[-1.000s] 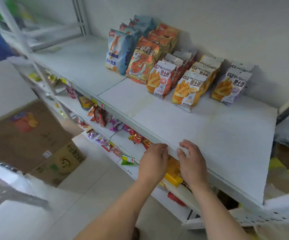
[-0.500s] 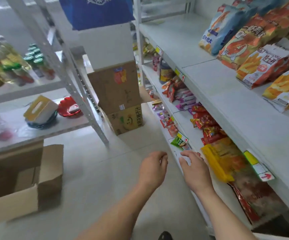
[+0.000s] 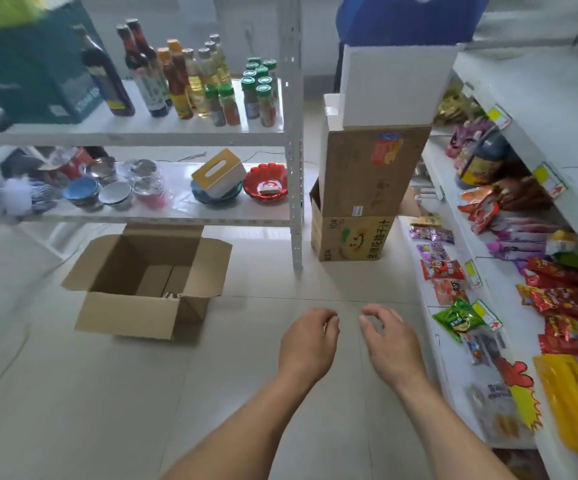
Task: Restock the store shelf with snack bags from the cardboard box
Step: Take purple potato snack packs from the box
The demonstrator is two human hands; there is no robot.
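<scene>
Tiled floor (image 3: pixel 142 393), left hand (image 3: pixel 306 341) and right hand (image 3: pixel 393 344) side by side, fingers loosely curled, empty

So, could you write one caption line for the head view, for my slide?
Both empty hands, left hand and right hand, hang above the floor near the open cardboard box, with the snack shelf at the right.

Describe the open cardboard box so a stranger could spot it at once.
Start at the white rack with bottles and bowls. On the floor before it sits the box. Unlike the stacked cartons right of the rack, its flaps are spread open.
</scene>
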